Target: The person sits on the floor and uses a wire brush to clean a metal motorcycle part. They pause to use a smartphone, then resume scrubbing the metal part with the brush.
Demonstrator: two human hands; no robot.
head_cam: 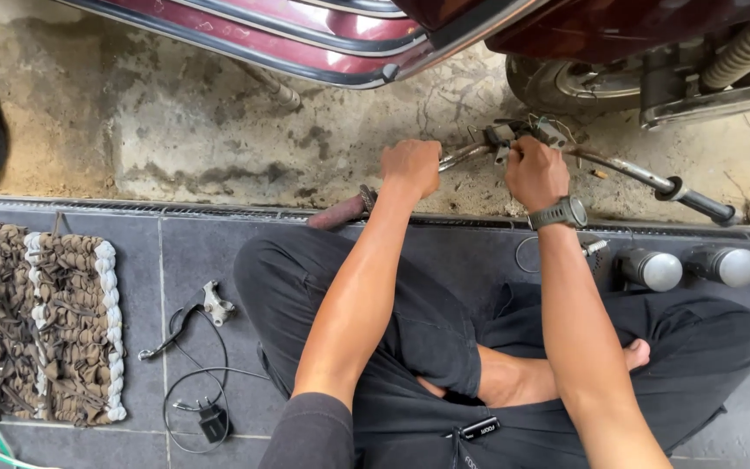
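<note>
Head view: handlebar [618,165] lies crosswise (left-right).

handlebar [618,165] chrome-silver in both hands, black grip right of the right hand [536,171], dull reddish-brown grip below the left hand [411,167] | wristwatch [559,213] grey-green | trousers [427,330] black | woven mats [36,321] far left, brown with white edging | vehicle body [305,35] above, maroon with chrome trim | tiles [193,252] slate grey

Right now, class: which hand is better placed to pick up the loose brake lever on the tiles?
Probably left: the left hand grips the handlebar nearer the brake lever; the right hand is farther off.
</note>
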